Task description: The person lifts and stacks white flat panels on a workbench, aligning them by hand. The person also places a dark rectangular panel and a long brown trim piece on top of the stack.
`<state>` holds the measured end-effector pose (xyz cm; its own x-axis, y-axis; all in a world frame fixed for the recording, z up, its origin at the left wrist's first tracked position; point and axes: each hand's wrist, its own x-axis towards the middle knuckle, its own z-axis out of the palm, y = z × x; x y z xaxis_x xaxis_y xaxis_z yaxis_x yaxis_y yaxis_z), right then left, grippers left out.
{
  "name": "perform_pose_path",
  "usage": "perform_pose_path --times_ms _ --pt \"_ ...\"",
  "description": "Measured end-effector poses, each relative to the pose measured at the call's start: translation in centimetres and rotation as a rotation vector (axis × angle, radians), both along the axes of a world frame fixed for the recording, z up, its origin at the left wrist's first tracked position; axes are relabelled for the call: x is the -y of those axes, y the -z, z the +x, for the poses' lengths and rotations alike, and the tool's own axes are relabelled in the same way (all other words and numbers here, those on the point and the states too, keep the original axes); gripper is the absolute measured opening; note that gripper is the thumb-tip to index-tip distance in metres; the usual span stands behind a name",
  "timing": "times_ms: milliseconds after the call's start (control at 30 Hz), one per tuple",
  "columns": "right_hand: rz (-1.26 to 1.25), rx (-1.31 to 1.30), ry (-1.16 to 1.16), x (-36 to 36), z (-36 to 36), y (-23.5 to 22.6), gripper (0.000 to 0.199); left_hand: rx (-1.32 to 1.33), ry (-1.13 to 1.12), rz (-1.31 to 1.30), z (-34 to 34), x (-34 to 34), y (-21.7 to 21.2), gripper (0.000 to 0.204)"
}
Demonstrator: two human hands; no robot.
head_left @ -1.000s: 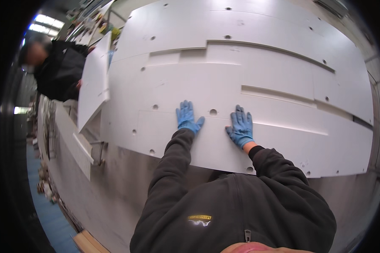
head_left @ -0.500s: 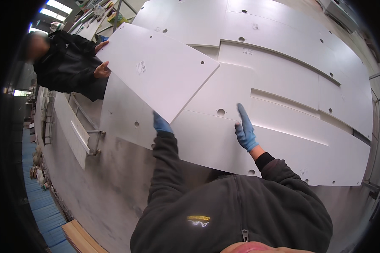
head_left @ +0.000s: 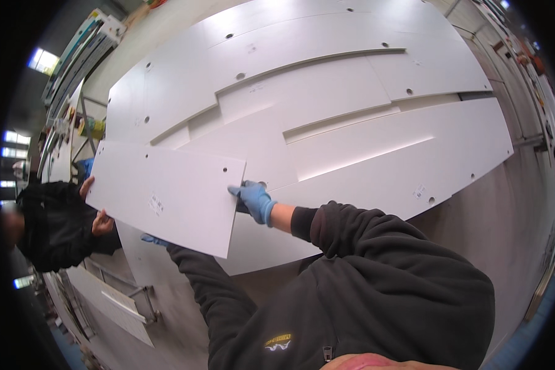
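Note:
A white board (head_left: 166,200) with small dark holes and a paper label is held up at the left, above other white boards. My right hand (head_left: 256,202), in a blue glove, grips its right edge, with fingers on the upper face. My blue-gloved left hand (head_left: 154,239) is at the near long edge, partly hidden beneath the board and supporting it from below. At the board's far left end, a co-worker's two bare hands (head_left: 102,223) hold the edge.
Large white boards (head_left: 357,148) lie overlapping in layers before me, with raised steps and round holes. The co-worker (head_left: 55,225) in black stands at the left. A metal-framed rack (head_left: 147,302) carries another board at the lower left. Cluttered shelving (head_left: 74,117) lines the far left.
My right hand has moved left and taken hold of the board's right edge. My left hand has slid farther left along the near edge. My view has turned right.

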<state>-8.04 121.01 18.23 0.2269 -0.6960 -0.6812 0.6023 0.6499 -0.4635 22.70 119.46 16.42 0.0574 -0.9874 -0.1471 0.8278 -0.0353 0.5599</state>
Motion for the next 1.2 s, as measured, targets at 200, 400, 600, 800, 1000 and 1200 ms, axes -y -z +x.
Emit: perform_pose_path --times_ms 200,400,600,800,1000,1200 --pt "-0.097 -0.228 0.105 -2.0 -0.9 1.5 0.030 -0.055 0.156 -0.033 2.8 -0.3 -0.6 0.059" --pt "-0.242 -0.537 0.357 -2.6 -7.1 3.7 0.031 0.142 -0.055 0.147 -0.9 -0.6 2.8 0.059" --pt "-0.293 -1.006 0.442 -1.5 -22.0 6.6 0.045 0.005 0.337 0.011 -12.9 -2.0 -0.6 0.047" --pt "-0.415 -1.303 0.483 -0.4 -44.4 7.7 0.054 -0.044 0.583 0.209 -32.8 -5.7 -1.7 0.051" --pt "-0.274 -1.519 0.370 0.2 -66.3 9.6 0.065 -0.248 0.682 0.328 -52.8 -7.6 0.5 0.046" --pt "-0.139 -1.519 0.273 -0.3 -80.3 12.2 0.060 -0.449 0.760 0.473 -65.1 -7.2 4.4 0.057"
